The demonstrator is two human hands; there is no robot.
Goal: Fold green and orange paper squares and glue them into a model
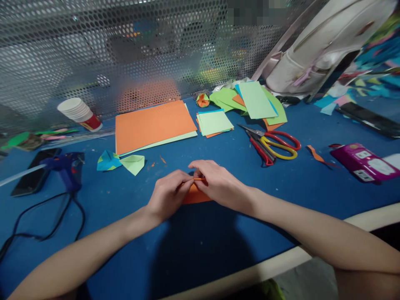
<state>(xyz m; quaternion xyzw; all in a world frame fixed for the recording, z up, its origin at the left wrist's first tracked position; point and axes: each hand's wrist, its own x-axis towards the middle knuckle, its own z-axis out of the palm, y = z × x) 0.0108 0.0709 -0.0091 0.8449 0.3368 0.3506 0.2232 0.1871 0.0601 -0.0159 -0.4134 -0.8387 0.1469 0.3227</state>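
Observation:
Between my two hands lies a small piece of orange paper [196,196] on the blue table. My left hand [170,192] pinches its raised far edge between thumb and fingers. Opposite it, my right hand [215,181] grips the same edge, fingers curled, so the fingertips of both hands nearly meet. Most of the paper's upper part is hidden beneath my hands. Folded pieces of blue paper [108,161] and light green paper [133,164] rest to the left. Farther back are a stack of large orange sheets [153,126] and a stack of small light green squares [215,123].
Scissors with red and yellow handles [278,143] lie right of my hands, near a purple case [364,162]. At left are a glue gun [67,168] with a looping cord, a phone [33,175] and stacked paper cups [79,113]. A perforated metal panel [125,50] stands behind.

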